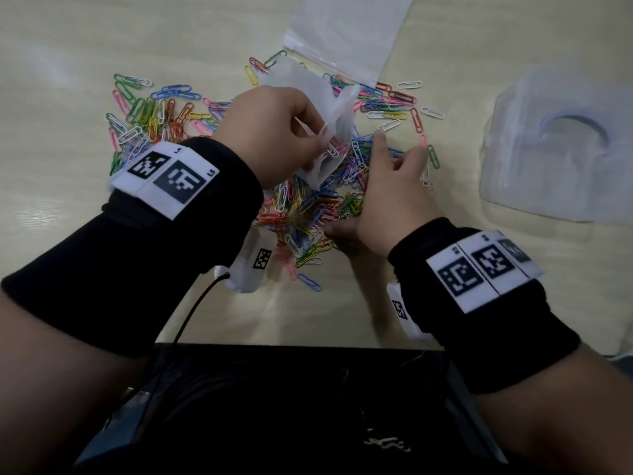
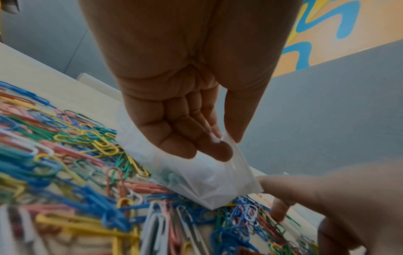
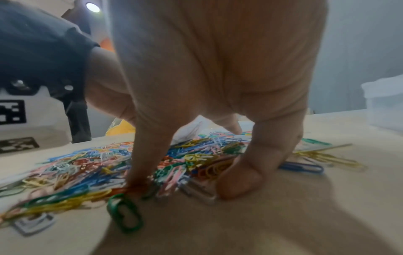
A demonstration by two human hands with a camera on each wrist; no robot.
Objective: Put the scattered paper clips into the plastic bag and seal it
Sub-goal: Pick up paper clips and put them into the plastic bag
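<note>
Paper clips (image 1: 308, 207) lie heaped under the spread, empty right hand (image 1: 387, 186); left hand (image 1: 274, 132) pinches the plastic bag (image 1: 329, 132) just beside.

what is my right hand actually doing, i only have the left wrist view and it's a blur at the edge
Observer: The right hand is spread over the pile of paper clips, fingertips down on the table, raking clips together.
Operator: is it holding any yet
Observer: Not plainly. In the right wrist view the thumb and a bent finger press into the clips with nothing lifted.
Operator: anything else out there i can't see
Observer: Yes. A second, bigger plastic bag lies flat beyond the pile, and a clear plastic tray sits to the right. The small bag in your left hand is the one held over the pile.
</note>
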